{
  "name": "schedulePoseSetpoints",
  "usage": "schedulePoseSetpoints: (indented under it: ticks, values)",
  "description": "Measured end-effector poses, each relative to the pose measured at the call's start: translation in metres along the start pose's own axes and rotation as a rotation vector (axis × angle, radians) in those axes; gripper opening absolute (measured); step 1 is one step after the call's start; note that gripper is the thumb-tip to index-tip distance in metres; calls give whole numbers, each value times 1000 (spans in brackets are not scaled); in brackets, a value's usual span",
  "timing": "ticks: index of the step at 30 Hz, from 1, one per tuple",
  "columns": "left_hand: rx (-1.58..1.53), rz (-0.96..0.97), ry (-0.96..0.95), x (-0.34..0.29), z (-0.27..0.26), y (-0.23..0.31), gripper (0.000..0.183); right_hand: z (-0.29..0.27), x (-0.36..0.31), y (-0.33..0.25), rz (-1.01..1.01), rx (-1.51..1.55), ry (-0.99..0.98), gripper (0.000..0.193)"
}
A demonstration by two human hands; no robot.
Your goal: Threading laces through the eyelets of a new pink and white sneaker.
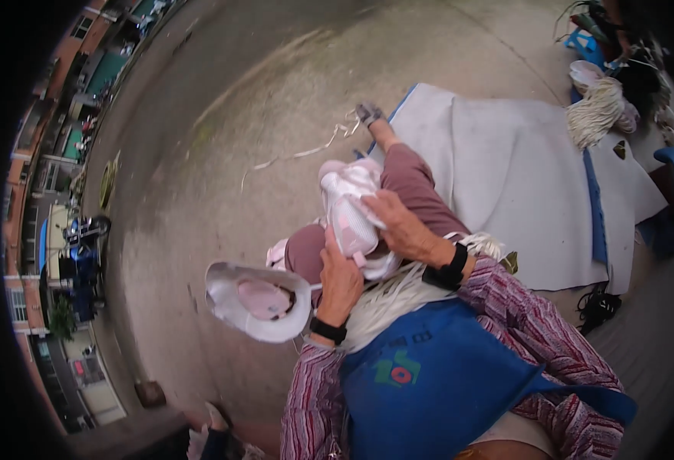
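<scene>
Gripping from both sides, the two hands worked on one pink-and-white shoe (350, 218) that lay across the person's lap, on the mauve trouser knees. The right hand (400, 226) lay over the shoe's outer side, fingers (375, 205) curled down around the upper and pressed against it, closed on it rather than spread. The left hand (340, 280) came up from below, its fingers wrapped onto the lower end of the same shoe near the sole; how tightly it squeezed could not be told, but the fingers were bent, not open. Each wrist wore a black band.

Just beside the left hand, toward the person's left, a second shoe (258, 300) of the same kind lay with its opening upward, white rim and pink lining showing, touching the knee. A bundle of pale cords (387, 295) spilled across the lap between the forearms, above a blue apron (429, 376) and striped sleeves.

Beneath it all, bare grey concrete ground (199, 192), stained and curving away in the fisheye. A loose white strip (306, 152) lay on it beyond the outstretched foot. To the right, a white sheet (505, 176) spread over the ground, with another hank of pale cord (598, 111) at its far edge. Along the left rim, buildings and parked vehicles bent around the picture.
</scene>
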State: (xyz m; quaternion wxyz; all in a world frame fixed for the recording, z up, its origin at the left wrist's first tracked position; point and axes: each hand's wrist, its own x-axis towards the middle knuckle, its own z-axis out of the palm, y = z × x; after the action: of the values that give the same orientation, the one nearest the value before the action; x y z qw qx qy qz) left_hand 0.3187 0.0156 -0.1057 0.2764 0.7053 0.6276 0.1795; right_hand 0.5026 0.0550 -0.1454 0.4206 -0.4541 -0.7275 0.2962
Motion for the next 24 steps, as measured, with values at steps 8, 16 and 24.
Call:
schedulePoseSetpoints:
  ticks: [8,16,24]
  values:
    - [-11,-55,137,-19,20,-24,74,23,-15,-11,53,-167,-121,61]
    - [-52,-6,74,-15,13,-25,67,7,-12,-7,154,-39,-238,71]
    - [-237,-117,143,-1,16,-59,50,-4,1,7,461,257,-180,78]
